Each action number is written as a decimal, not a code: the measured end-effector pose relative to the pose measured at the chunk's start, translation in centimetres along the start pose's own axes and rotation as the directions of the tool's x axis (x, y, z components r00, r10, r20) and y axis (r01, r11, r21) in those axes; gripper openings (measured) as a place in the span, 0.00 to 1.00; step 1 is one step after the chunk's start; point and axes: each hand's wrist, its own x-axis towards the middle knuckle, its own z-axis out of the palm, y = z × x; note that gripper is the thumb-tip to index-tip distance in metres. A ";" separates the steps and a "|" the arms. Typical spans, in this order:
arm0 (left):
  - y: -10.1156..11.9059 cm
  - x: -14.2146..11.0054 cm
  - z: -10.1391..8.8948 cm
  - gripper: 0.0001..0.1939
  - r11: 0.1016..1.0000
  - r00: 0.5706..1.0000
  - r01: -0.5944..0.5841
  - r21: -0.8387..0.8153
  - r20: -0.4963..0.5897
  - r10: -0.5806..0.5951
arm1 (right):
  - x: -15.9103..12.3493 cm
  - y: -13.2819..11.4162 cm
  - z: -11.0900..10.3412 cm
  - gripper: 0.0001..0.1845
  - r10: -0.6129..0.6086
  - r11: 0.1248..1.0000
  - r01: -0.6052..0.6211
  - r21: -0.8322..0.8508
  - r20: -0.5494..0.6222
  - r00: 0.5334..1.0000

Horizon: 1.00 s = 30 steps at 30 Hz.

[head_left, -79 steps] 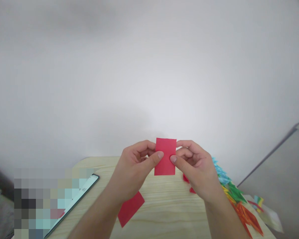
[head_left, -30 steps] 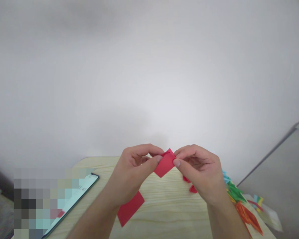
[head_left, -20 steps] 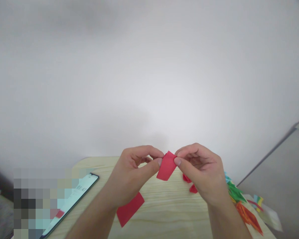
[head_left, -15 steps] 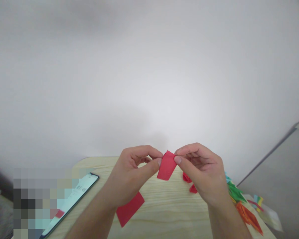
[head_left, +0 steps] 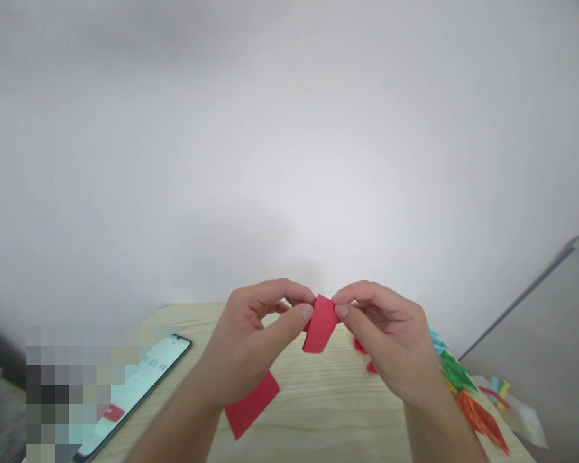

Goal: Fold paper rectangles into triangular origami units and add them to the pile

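Observation:
A small folded piece of red paper (head_left: 321, 325) is held up above the table between both hands. My left hand (head_left: 265, 337) pinches its left edge between thumb and fingers. On the opposite edge, the thumb and forefinger of my right hand (head_left: 386, 334) are closed on the same paper. Another red paper piece (head_left: 252, 408) lies flat on the table, partly covered by my left wrist. Two small red folded paper bits (head_left: 359, 346) show beside my right thumb, mostly hidden by that hand.
The pale wooden table (head_left: 338, 411) stands against a white wall (head_left: 289, 141). A phone (head_left: 139, 389) with a lit screen lies at left, partly blurred out. Green folded paper (head_left: 458, 373) and orange folded paper (head_left: 480, 415) lie along the right edge, near a clear plastic bag (head_left: 525, 418).
The red paper has turned slightly and now shows a narrower face with a folded layer at its left. My right hand has shifted a little to the left.

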 end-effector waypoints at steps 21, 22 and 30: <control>-0.3 0.4 0.2 0.09 0.998 0.998 -0.059 -0.018 0.000 0.059 | 0.2 0.0 0.3 0.04 0.026 0.993 -0.021 0.113 -0.038 0.999; -0.3 0.4 0.1 0.08 0.998 0.998 -0.060 -0.021 0.004 0.060 | 0.2 -0.1 0.3 0.04 0.029 0.993 -0.024 0.115 -0.039 0.999; -0.3 0.4 0.0 0.06 0.994 0.995 -0.081 0.078 0.062 0.076 | 0.2 0.1 0.4 0.04 0.002 0.990 0.002 0.144 -0.025 1.000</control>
